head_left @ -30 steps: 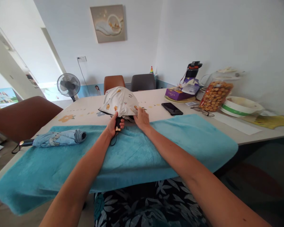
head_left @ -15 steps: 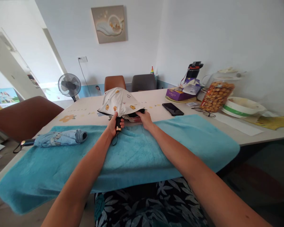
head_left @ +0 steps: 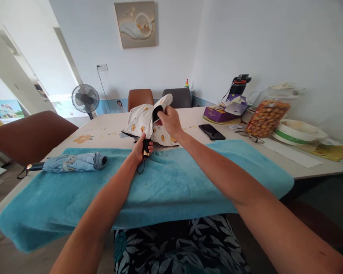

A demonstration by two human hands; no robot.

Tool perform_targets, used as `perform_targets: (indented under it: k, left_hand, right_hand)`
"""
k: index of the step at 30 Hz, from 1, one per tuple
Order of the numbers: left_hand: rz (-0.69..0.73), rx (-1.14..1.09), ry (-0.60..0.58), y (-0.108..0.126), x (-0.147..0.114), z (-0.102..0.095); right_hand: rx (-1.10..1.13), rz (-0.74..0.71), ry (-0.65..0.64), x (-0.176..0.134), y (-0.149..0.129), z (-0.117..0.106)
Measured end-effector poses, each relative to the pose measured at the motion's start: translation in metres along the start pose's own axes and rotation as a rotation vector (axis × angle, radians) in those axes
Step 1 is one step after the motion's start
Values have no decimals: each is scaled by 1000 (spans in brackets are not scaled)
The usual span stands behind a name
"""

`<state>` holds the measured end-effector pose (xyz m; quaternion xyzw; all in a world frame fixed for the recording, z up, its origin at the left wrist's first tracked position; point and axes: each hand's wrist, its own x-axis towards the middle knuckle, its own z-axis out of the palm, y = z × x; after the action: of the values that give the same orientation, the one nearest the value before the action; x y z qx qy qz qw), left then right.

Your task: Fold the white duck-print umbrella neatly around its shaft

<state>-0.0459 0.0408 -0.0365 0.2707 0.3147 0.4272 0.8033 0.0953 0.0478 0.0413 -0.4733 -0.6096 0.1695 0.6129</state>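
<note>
A white umbrella (head_left: 138,117) with small yellow cartoon prints and a black lining lies collapsed but loose, pointing away from me. My left hand (head_left: 142,149) is closed around its black handle, and a wrist strap dangles below. With my right hand (head_left: 169,121) I pinch a fold of the canopy and hold it raised, so the dark inner side shows. A second umbrella (head_left: 74,162), light blue and rolled up, rests on the left part of the turquoise towel (head_left: 171,190). My right fingertips are partly hidden by the cloth.
To the right lie a black phone (head_left: 211,132), eyeglasses (head_left: 250,137) and a purple tissue box (head_left: 217,113). Behind them stand a bottle (head_left: 238,85), a jar of brown snacks (head_left: 268,118) and a white bowl (head_left: 298,133). Chairs (head_left: 140,99) line the table's far side; a fan (head_left: 85,99) stands left.
My right hand has lifted a canopy fold up and to the left, uncovering its black underside and another printed panel beneath. My left hand keeps its grip on the handle.
</note>
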Motion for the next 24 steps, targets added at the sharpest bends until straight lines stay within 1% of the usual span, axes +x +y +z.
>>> perform_targets:
  k: [1,3,5,8,14,18,21,24]
  left_hand:
    - [1,21,-2,0,-1,0]
    - [10,67,-8,-1,-1,0]
    - [24,107,-21,-1,-1,0]
    - [46,144,-47,-2,1,0]
    - [40,179,-63,-2,1,0]
    - [51,204,-88,-3,0,-2]
    - [63,232,-110,-4,-2,-2]
    - [97,306,-85,-8,-3,0]
  right_hand:
    - [20,3,-86,0,-8,9]
    - [58,7,-167,2,-19,27]
    - [94,-5,-181,7,-25,41]
    - [108,-20,-187,19,-28,53]
    - [71,10,-221,31,-31,59]
    - [16,88,-299,32,-31,60]
    - [-55,116,-351,33,-30,63]
    - [-167,112,-398,32,-27,68]
